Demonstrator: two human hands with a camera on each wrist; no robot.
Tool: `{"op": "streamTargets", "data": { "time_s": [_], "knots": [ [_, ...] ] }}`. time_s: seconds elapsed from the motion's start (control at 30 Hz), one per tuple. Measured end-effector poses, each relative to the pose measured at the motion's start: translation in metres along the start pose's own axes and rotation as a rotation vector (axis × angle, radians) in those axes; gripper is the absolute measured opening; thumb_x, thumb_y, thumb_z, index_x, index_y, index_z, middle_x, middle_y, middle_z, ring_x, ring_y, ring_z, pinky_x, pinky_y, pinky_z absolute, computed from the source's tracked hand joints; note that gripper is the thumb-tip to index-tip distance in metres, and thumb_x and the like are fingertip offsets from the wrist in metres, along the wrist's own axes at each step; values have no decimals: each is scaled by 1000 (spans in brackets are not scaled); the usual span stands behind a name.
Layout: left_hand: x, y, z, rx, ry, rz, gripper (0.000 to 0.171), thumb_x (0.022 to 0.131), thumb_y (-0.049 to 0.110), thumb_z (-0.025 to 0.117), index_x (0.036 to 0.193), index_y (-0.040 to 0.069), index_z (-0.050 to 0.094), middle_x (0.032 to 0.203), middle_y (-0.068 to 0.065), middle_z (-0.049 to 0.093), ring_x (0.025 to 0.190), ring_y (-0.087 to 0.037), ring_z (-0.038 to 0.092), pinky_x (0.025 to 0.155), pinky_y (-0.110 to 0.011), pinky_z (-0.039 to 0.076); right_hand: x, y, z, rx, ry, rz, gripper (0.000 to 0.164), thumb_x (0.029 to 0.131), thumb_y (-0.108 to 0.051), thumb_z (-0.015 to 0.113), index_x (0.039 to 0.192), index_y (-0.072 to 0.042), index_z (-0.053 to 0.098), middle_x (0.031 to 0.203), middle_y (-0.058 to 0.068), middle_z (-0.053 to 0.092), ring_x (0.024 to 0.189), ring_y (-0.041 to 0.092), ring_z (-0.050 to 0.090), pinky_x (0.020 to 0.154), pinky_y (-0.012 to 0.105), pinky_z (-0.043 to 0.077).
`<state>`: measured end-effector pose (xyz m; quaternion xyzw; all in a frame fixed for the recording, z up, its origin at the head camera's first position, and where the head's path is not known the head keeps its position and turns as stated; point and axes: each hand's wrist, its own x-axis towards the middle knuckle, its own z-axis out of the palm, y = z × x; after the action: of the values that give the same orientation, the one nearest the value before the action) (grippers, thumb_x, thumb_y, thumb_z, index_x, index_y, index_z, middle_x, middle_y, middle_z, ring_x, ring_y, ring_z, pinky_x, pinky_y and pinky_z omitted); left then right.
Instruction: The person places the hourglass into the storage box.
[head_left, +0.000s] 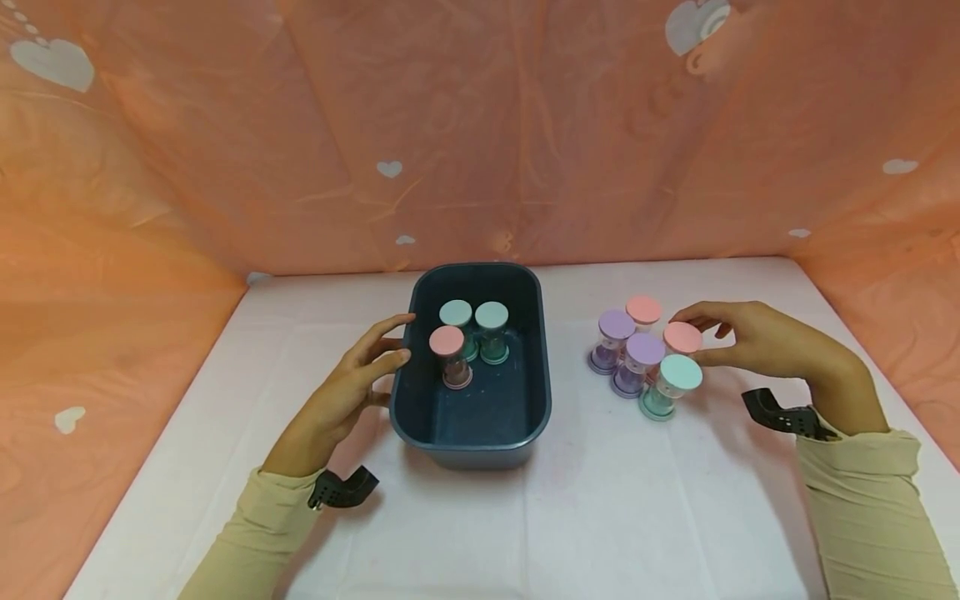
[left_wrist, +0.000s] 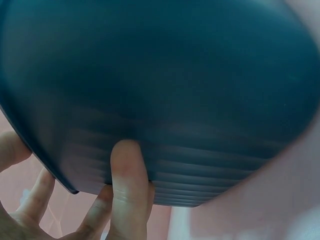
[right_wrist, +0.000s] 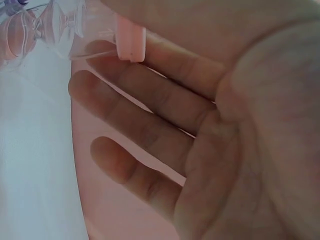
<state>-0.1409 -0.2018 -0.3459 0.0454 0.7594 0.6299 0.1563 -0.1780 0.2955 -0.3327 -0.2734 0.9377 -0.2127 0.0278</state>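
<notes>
My left hand (head_left: 341, 392) rests against the left side of a dark blue bin (head_left: 471, 454), its fingers at the rim and the thumb on the outer wall (left_wrist: 165, 100). Inside the bin stand a pink-capped sand timer (head_left: 447, 342) and two mint-capped sand timers (head_left: 492, 317). On the right, my right hand (head_left: 772, 337) pinches another pink-capped sand timer (head_left: 682, 337) between thumb and fingers near its top. In the right wrist view its pink cap (right_wrist: 131, 41) lies by the thumb and index finger, while the other fingers stay spread and nearly straight.
Close around the pinched timer stand two purple-capped timers (head_left: 617, 325), a pink-capped timer (head_left: 643, 309) and a mint-capped timer (head_left: 681, 372). A white cloth (head_left: 480, 533) covers the table. Orange sheeting with hearts (head_left: 480, 125) encloses the back and sides.
</notes>
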Motion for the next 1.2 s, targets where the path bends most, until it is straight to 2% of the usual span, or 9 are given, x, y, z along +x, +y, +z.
{"op": "streamTargets", "data": {
  "time_s": [0.3,0.5,0.73,1.0,1.2],
  "knots": [
    [-1,0,0,3,-2,-13,54,101,30,52,153,28,35,143,-19,39,133,-36,38,87,-48,46,0,1,1,30,29,-35,48,83,-30,81,128,-24,64,114,-9,71,100,-10,55,81,20,46],
    [-1,0,0,6,-5,-5,54,101,30,52,153,28,35,143,-19,39,133,-36,39,87,-48,46,-1,0,0,8,61,-16,46,80,-31,83,122,-21,67,108,-10,70,96,-10,55,81,18,44],
    [-1,0,0,6,-6,-4,54,102,30,52,153,27,34,143,-18,39,132,-37,40,86,-46,48,-1,3,2,6,121,-52,46,78,-26,85,120,-18,67,103,-11,69,93,-9,55,79,16,43],
    [-2,-1,0,-27,-11,-11,55,102,29,52,153,28,33,146,-19,36,132,-39,39,79,-44,51,-6,1,0,55,195,-24,45,74,-19,87,115,-26,69,99,-15,67,92,-7,55,79,14,39],
    [0,-3,0,-53,-11,2,53,102,28,53,152,29,35,149,-18,35,136,-38,35,76,-44,52,-8,-5,-6,30,249,49,43,74,-26,88,112,-29,69,94,-15,66,87,-7,55,78,15,38]
  ]
}}
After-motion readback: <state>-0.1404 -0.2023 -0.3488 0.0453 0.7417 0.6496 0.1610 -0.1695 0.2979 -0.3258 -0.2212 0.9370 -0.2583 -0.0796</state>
